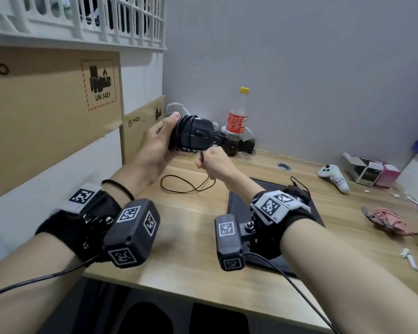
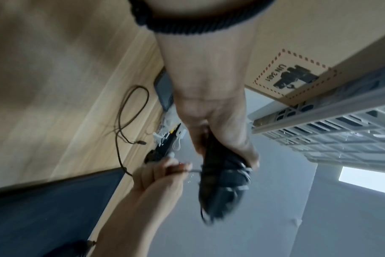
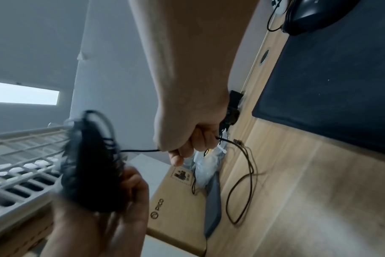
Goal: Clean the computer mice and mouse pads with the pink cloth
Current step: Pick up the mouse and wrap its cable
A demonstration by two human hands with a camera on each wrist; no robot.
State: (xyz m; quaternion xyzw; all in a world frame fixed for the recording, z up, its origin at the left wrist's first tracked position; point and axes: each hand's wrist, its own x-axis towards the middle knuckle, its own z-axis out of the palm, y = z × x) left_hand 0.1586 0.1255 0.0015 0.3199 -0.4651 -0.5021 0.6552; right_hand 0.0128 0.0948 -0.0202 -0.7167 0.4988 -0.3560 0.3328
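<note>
The left hand [image 1: 155,143] holds a black corded computer mouse [image 1: 193,136] up above the far left of the light wooden worktop [image 1: 191,249], its fingers curled round the body, with the thin black cable [image 1: 186,184] coiled round it. The right hand [image 1: 215,162] pinches that cable just beside the mouse, and the loose rest of it loops down onto the worktop.

The step in hand looks like cable handling, winding or unwinding, not wiping. The crumpled pink cloth [image 1: 386,220] lies well apart at the right, untouched. A second dark mouse [image 3: 312,15] rests on the flat black mouse pad [image 1: 287,237] in the near middle.

Next, the right hand would need to release the cable and reach right for the cloth.
</note>
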